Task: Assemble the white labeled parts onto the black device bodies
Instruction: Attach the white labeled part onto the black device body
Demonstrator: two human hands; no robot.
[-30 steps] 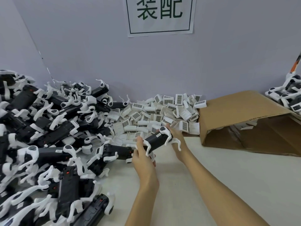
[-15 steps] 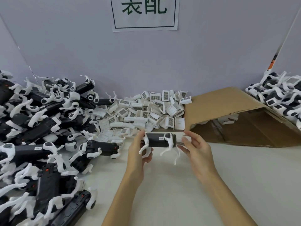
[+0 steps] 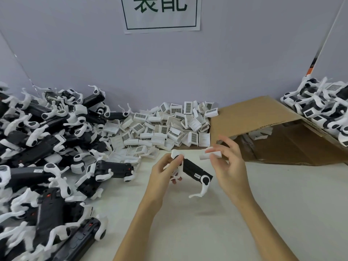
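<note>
**White part held just off the upper end of the black body**

Head view: the left hand (image 3: 164, 171) grips 1 black device body (image 3: 195, 171) by its upper-left end, fingers curled round it, above the worktop (image 3: 282, 204). The body's long axis slants down and to the right from those fingers, ending in a white curved leg.

The right hand (image 3: 228, 162) pinches 1 white labeled part (image 3: 210, 155) between thumb and fingertips, its other fingers loosely spread. The part sits just right of the left fingers and above the body's middle, apart from it, lying roughly level. My read is that the fit turns on closing this small gap toward the body's upper-left end, where a white cap shows; the right hand is the nearer one to do it.

Beyond the fingers lie the pile of loose white parts (image 3: 165, 129) and a cardboard box (image 3: 263, 125); left of them, a heap of black bodies (image 3: 37, 147).
</note>
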